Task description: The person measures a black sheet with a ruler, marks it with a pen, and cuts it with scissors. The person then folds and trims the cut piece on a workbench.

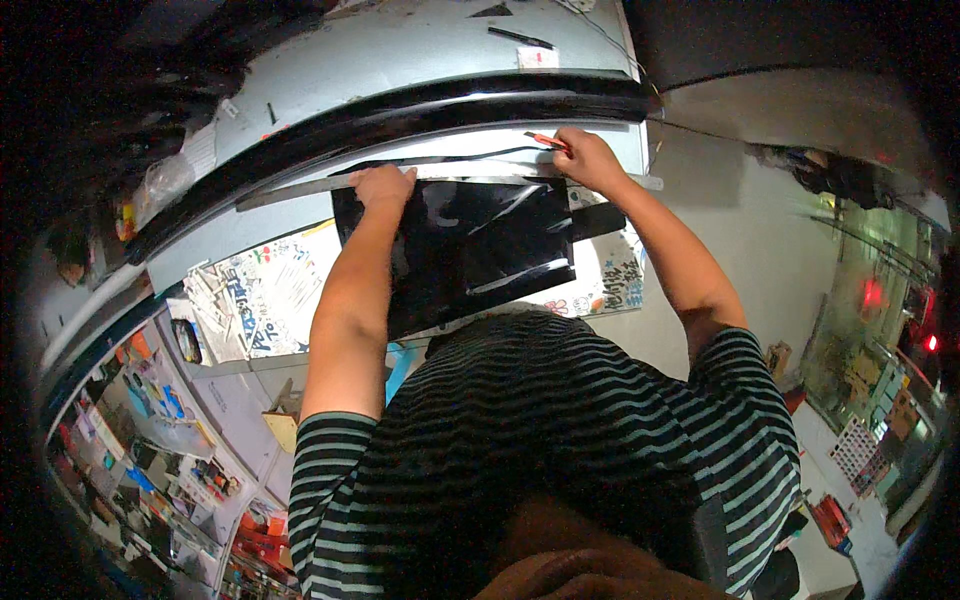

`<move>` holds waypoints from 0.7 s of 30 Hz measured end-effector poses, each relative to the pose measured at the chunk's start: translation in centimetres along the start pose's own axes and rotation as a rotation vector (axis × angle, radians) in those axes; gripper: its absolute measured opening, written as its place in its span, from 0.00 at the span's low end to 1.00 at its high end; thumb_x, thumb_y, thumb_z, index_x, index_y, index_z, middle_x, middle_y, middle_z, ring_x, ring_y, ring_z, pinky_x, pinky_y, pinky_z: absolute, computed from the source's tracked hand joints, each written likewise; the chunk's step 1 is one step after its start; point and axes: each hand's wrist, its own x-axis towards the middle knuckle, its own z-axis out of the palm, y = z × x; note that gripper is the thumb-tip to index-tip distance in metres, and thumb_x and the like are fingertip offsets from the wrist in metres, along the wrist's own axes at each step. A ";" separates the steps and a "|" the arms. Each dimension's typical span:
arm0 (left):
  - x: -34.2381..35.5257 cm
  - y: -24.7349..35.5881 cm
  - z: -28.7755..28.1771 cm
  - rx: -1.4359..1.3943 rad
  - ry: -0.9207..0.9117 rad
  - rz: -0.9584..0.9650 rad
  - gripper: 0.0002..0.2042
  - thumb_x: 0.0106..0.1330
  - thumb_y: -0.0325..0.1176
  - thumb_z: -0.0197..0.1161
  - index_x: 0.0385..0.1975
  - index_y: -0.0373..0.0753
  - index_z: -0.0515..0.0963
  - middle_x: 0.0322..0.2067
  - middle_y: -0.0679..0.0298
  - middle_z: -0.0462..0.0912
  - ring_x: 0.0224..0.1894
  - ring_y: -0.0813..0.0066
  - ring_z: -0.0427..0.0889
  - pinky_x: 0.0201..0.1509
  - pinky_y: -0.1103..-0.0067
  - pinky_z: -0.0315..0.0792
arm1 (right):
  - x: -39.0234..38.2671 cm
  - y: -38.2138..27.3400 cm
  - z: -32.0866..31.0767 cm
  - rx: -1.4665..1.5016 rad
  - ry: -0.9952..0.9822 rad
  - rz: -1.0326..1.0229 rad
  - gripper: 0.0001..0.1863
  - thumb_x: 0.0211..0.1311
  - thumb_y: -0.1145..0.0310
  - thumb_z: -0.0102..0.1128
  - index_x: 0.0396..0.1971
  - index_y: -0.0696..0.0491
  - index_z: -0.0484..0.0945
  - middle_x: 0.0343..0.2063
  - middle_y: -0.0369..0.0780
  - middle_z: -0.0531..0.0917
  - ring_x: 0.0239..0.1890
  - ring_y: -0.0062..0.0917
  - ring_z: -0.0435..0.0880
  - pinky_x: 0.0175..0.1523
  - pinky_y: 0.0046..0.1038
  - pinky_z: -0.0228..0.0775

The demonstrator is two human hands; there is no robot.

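Observation:
My left hand (383, 184) presses down on a long metal ruler (480, 180), thumb and fingers spread apart along it. Under the ruler's near side lies a glossy black sheet of film (480, 235). Just beyond the ruler runs a thin black strip (460, 157), its right end close to my right hand (590, 160). That hand is closed around a red utility knife (548, 141), whose tip points left. The knife is beyond the ruler, near its right end; I cannot tell whether the blade touches the film.
A long glossy black roll (400, 112) stretches across the table behind the ruler. Farther back a black pen-like tool (520, 38) lies near a small white card (538, 58). Printed white sheets (275, 290) with loose white strips cover the left side. Shelves with tools (170, 440) stand lower left.

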 end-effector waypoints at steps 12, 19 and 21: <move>-3.4 -4.1 3.8 -0.177 0.324 0.062 0.34 0.73 0.54 0.61 0.67 0.31 0.72 0.73 0.40 0.63 0.76 0.44 0.61 0.73 0.60 0.69 | -0.9 -9.9 -5.5 0.722 -0.037 0.174 0.09 0.69 0.68 0.62 0.30 0.48 0.71 0.22 0.26 0.66 0.24 0.10 0.61 0.28 0.20 0.53; -4.0 -6.4 4.1 -0.387 0.419 -0.038 0.30 0.71 0.47 0.66 0.65 0.30 0.74 0.74 0.46 0.63 0.74 0.46 0.65 0.71 0.61 0.70 | -2.3 -14.3 -7.5 1.056 -0.221 0.192 0.09 0.67 0.67 0.66 0.32 0.48 0.73 0.22 0.26 0.70 0.22 0.10 0.65 0.27 0.18 0.55; -4.1 -7.0 4.1 -0.448 0.462 -0.090 0.29 0.70 0.45 0.66 0.65 0.31 0.74 0.71 0.45 0.67 0.69 0.44 0.70 0.70 0.61 0.71 | -3.1 -15.3 -7.3 1.097 -0.233 0.169 0.11 0.68 0.66 0.66 0.30 0.48 0.71 0.21 0.25 0.66 0.20 0.11 0.61 0.25 0.18 0.52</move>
